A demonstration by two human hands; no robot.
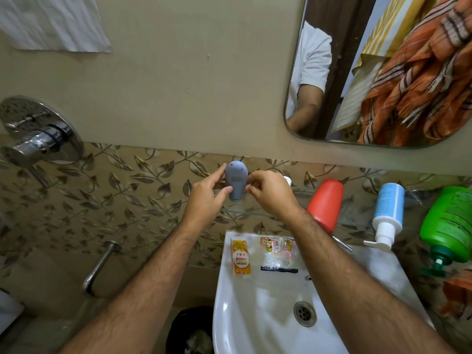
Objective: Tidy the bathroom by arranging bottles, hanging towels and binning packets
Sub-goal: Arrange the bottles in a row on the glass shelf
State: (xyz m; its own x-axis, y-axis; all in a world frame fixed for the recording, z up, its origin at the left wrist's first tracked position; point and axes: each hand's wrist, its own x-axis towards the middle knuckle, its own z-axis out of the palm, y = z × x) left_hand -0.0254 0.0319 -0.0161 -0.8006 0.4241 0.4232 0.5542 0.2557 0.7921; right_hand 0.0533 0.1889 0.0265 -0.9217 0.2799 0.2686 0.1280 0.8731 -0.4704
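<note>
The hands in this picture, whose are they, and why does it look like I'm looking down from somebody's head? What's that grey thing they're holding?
The camera sits on a person's head and looks down, so you see that person's own two arms. The left hand and right hand together hold a small grey-blue bottle against the leafy wall tiles, above a glass shelf. On that shelf stand a red bottle, a white pump bottle and a green pump bottle. Below is a white sink with two packets on its rim: an orange one and a crumpled one. The mirror shows towels behind the person.
</note>
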